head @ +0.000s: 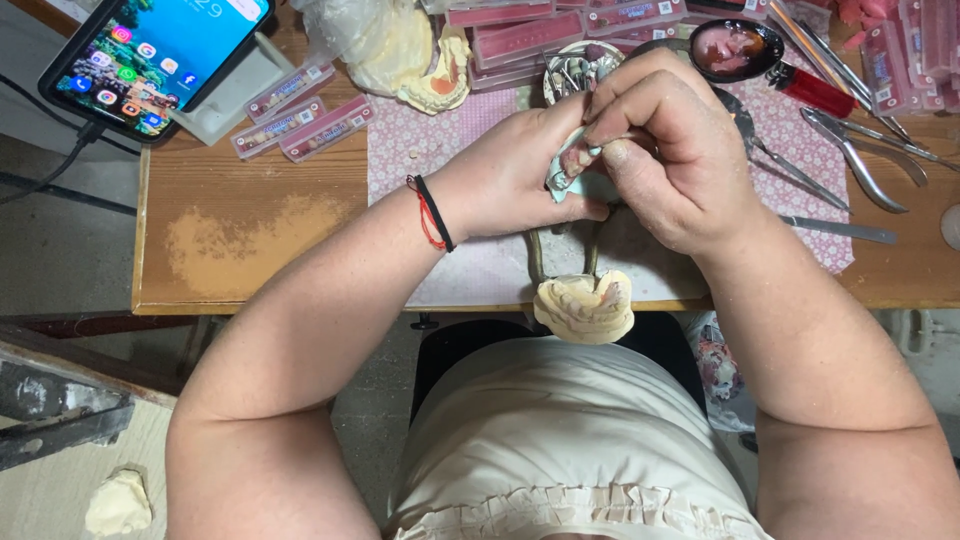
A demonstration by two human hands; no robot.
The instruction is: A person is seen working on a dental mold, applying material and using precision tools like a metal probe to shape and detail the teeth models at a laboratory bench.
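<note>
Both hands are bunched up together over the bench. The left hand (520, 175) has its fingers curled around a small denture piece (572, 162) with pink gum and a row of teeth showing, pinching it from the side, and the right hand (675, 150) has its fingertips pressed together right on top of the same piece, like it's holding something thin against the teeth, though I can't tell if there's a tool in there. Just below the fingers, at the bench edge, sits a plaster jaw model (585, 308) on a metal frame, teeth partly set from the look of it, so I'd guess there's still fitting to do. Past the knuckles there's a small dish of pink wax (735, 48), pliers (860, 150) off to the right, trays of spare teeth (310, 125) off to the left, and a phone (150, 55) far left.
</note>
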